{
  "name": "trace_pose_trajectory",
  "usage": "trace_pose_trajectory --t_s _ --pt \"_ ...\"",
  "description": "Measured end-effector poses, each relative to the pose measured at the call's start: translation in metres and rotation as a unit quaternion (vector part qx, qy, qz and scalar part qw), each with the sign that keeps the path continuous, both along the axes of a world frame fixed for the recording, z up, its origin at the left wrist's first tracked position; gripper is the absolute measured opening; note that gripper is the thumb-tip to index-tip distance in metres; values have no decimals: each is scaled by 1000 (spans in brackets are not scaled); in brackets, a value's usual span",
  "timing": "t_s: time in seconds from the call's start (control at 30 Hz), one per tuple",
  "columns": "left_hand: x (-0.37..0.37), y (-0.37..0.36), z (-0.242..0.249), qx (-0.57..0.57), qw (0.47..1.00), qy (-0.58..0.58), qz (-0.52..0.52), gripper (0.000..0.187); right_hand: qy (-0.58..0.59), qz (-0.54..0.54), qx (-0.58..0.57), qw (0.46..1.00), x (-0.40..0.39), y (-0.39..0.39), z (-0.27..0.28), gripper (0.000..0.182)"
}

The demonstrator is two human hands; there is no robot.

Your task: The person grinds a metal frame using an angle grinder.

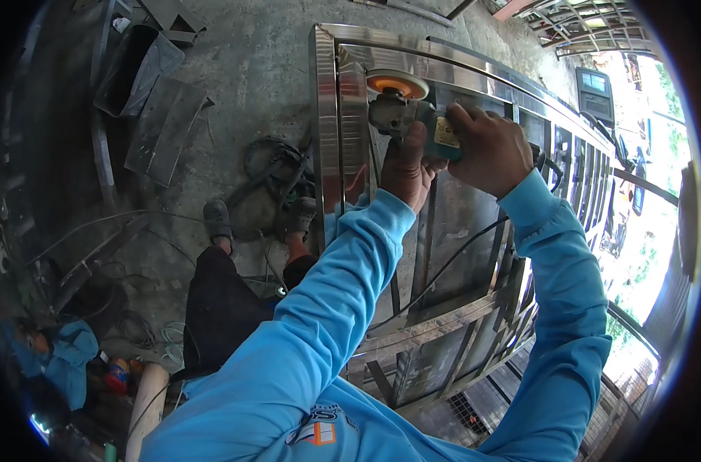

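An angle grinder (391,115) with a green body and a yellow label is held in both my hands over a shiny metal frame (326,123). My left hand (406,168) is closed around the grinder just behind its gear head, thumb pointing up. Wrapped over the rear of the body is my right hand (495,148). The grinding disc (397,83), orange in the middle with a pale rim, faces the frame's corner area and overlaps its inner bar in this view. A black power cord (473,237) runs from the tool's rear down across the frame.
Scrap metal pieces (165,131) and a dark box section (131,73) lie on the concrete floor at left. Coiled hoses (269,165) are near my feet. At lower left is another person in a blue sleeve (75,358). A grey machine (594,92) stands beyond the frame.
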State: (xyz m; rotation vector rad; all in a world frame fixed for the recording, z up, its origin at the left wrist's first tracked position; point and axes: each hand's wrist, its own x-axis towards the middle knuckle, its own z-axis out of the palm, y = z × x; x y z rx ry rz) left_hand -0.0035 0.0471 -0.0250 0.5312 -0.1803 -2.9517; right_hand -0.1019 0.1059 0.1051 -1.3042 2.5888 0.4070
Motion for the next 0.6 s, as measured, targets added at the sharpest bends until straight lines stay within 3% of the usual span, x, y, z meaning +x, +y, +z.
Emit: trace_pose_trajectory --t_s 0.27,0.4,0.6 --pt "1 1 -7 4 1000 -2 1 59 -14 -26 54 998 0 -7 -6 51" --pt "1 -1 4 -2 1000 29 6 58 24 11 0 1000 4 0 7 50" --pt "1 -2 -5 23 999 -38 18 58 -11 -18 48 999 6 -16 -3 55"
